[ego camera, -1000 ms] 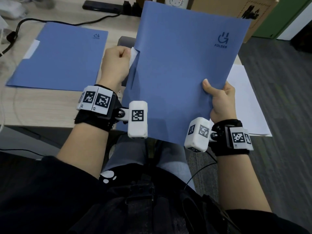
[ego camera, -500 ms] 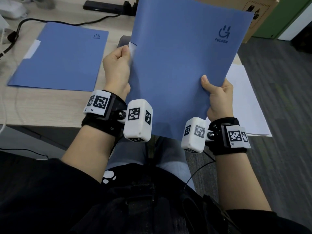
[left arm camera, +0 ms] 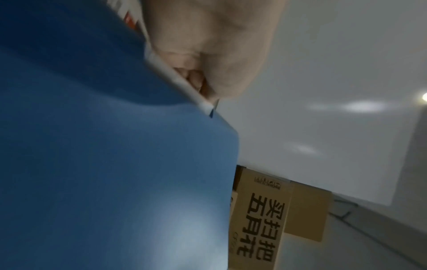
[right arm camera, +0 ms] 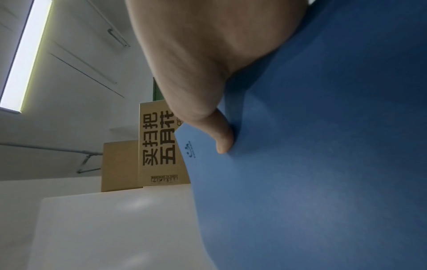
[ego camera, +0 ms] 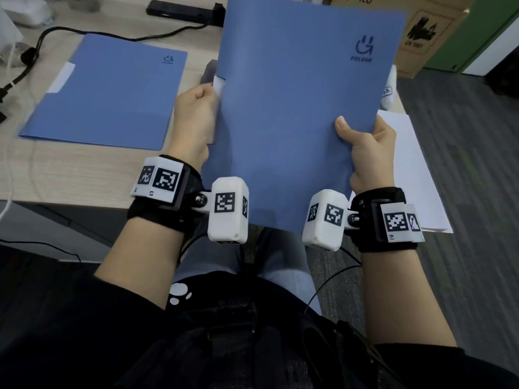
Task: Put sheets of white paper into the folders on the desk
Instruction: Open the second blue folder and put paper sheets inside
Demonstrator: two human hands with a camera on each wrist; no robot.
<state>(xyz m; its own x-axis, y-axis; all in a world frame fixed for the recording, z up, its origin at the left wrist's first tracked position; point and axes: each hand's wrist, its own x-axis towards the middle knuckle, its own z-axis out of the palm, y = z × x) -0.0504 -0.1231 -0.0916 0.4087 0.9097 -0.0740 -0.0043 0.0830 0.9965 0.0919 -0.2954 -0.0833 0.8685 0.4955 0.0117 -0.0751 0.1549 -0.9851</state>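
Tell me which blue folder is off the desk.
The folder with the large logo, gripped by left hand and right hand; the other folder lies flat on the desk.

Floor: grey carpet.
Desk: light wood-grain top.
Boxes: brown cardboard boxes behind.
Wall: plain white.
Light: ceiling strip.

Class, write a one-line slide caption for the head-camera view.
Both hands, left hand and right hand, hold a blue folder upright above the desk, white paper peeking out.
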